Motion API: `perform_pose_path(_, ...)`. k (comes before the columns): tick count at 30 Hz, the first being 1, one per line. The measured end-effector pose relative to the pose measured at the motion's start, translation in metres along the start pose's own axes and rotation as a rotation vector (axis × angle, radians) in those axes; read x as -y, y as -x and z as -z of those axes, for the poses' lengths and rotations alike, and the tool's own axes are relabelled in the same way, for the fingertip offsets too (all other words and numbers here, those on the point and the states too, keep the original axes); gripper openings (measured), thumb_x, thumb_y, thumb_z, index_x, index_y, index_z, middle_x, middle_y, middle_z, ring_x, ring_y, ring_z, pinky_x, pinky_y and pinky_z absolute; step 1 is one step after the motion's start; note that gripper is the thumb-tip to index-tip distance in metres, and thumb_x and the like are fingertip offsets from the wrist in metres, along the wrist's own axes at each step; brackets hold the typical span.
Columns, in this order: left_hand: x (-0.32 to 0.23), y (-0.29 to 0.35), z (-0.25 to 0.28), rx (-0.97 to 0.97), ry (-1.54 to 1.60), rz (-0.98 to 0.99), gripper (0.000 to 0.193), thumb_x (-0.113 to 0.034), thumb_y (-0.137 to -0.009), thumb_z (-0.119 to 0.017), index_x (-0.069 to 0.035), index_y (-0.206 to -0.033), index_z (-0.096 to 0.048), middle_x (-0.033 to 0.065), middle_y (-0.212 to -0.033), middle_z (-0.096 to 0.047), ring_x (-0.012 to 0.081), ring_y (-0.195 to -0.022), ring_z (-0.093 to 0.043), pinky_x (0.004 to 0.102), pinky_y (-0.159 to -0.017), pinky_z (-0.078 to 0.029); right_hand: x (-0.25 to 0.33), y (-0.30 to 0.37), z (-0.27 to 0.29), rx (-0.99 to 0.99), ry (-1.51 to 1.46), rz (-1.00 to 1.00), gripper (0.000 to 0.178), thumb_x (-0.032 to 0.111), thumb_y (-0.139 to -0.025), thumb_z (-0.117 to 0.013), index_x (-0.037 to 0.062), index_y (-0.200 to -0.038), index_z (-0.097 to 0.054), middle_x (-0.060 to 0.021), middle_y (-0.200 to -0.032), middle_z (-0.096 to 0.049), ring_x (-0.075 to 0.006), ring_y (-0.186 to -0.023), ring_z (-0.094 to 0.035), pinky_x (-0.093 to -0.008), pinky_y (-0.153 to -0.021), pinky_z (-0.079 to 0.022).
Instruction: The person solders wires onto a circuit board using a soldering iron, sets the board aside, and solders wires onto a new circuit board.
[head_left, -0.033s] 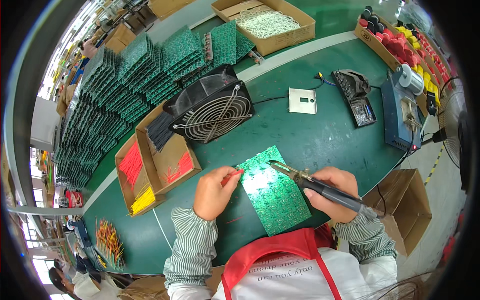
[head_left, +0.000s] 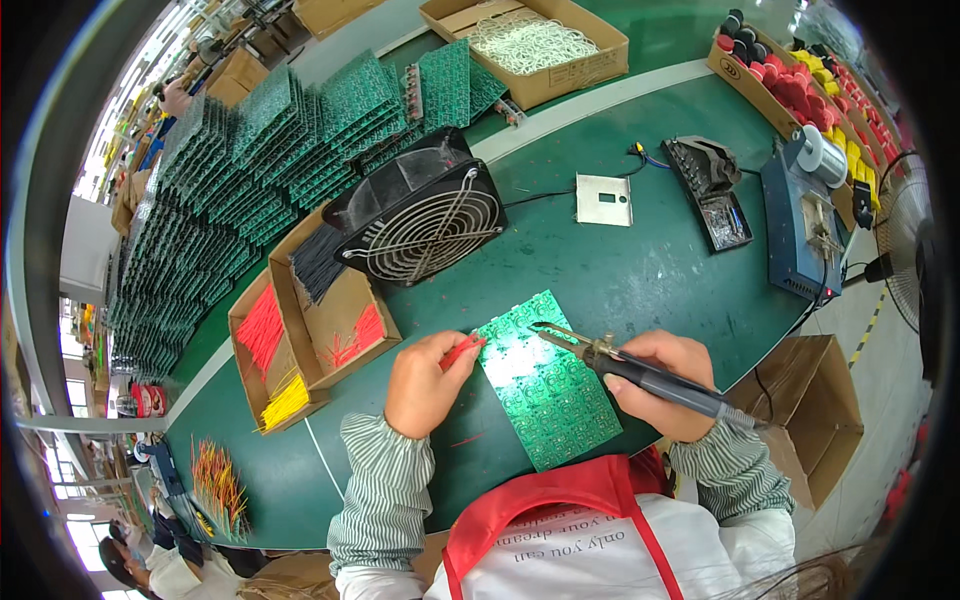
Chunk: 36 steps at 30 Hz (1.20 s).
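Note:
A green circuit board panel (head_left: 562,405) lies on the green table before me, with glare over its upper left part. My left hand (head_left: 422,388) is closed at the board's upper left edge, pinching short red wires (head_left: 465,350) whose ends reach the board. In my right hand (head_left: 675,375) is a soldering iron (head_left: 655,382) with a dark handle and a metal guide along its front. Its tip is over the upper part of the board; whether it touches cannot be made out.
Left of the board, a cardboard box (head_left: 390,342) holds red, yellow and black wires. Behind it stand a black fan (head_left: 440,235) and stacked green boards (head_left: 260,130). At right are a blue soldering unit (head_left: 790,245), a solder spool (head_left: 822,163) and a black tray (head_left: 725,222).
The soldering iron's tip has shifted very slightly left over the board. My left hand and the board look almost unchanged.

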<state>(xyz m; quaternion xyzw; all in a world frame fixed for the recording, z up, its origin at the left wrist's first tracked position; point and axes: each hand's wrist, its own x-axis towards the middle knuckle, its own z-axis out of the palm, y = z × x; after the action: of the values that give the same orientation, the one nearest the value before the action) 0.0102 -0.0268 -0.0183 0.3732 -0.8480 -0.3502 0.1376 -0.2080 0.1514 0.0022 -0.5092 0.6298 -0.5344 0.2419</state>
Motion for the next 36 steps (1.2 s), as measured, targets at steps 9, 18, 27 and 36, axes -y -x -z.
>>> perform_pose_path(9,0.012,-0.012,-0.006,0.032,0.116,0.066,0.017,-0.014,-0.079,-0.071,0.002,-0.084,-0.065,0.0131,-0.073,-0.064,0.0193,-0.060,-0.058,0.0299,-0.058,-0.047,-0.003,-0.025,-0.017,0.057,-0.119,-0.199,0.020,0.015,-0.073,-0.073,0.0020,-0.084,-0.063,-0.0066,-0.069,-0.064,-0.0117,-0.059,-0.061,-0.0257,-0.056,-0.049)
perform_pose_path(18,0.014,-0.016,-0.006,0.065,0.155,0.064,0.016,-0.011,-0.079,-0.070,0.002,-0.082,-0.063,0.0118,-0.072,-0.063,0.0182,-0.060,-0.058,0.0292,-0.057,-0.046,-0.013,-0.036,-0.029,0.079,-0.115,-0.227,0.019,0.015,-0.071,-0.073,0.0026,-0.083,-0.063,-0.0061,-0.068,-0.064,-0.0109,-0.060,-0.060,-0.0261,-0.056,-0.048)
perform_pose_path(27,0.013,-0.018,-0.005,0.071,0.143,0.047,0.015,-0.010,-0.078,-0.071,0.002,-0.081,-0.064,0.0118,-0.071,-0.062,0.0200,-0.059,-0.058,0.0300,-0.056,-0.046,-0.015,-0.039,-0.033,0.095,-0.137,-0.270,0.019,0.015,-0.072,-0.073,0.0023,-0.082,-0.062,-0.0055,-0.067,-0.063,-0.0102,-0.058,-0.059,-0.0258,-0.055,-0.048)
perform_pose_path(36,0.012,-0.018,-0.005,0.044,0.108,0.007,0.015,-0.009,-0.077,-0.072,0.002,-0.080,-0.063,0.0047,-0.065,-0.058,0.0092,-0.057,-0.048,0.0245,-0.054,-0.041,-0.011,-0.039,-0.027,0.057,-0.154,-0.260,0.020,0.014,-0.072,-0.073,0.0012,-0.083,-0.062,-0.0047,-0.067,-0.063,-0.0080,-0.059,-0.058,-0.0243,-0.055,-0.046)
